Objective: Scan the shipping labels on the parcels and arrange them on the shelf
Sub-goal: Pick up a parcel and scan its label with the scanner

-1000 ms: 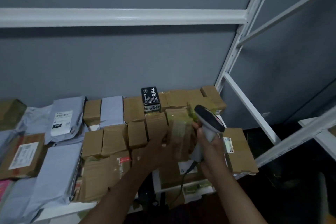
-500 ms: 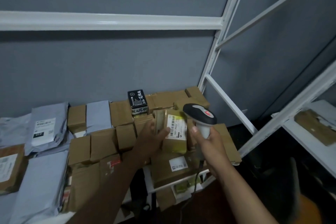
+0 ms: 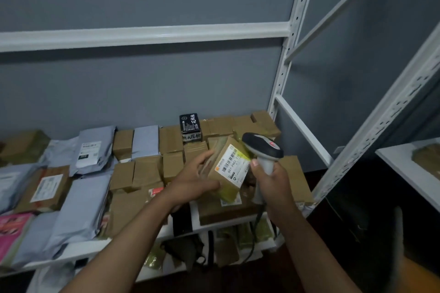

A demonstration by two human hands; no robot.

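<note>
Parcel is held above the shelf by the left hand, fingers curled around it, label tilted toward the scanner, which the right hand grips by its handle, evidently for reading the barcode.

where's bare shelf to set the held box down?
Little. A bare white patch of shelf shows at the front edge, between the left forearm and the labelled carton. The shelf on the right looks partly bare. Elsewhere cartons and grey mailers lie packed edge to edge.
</note>
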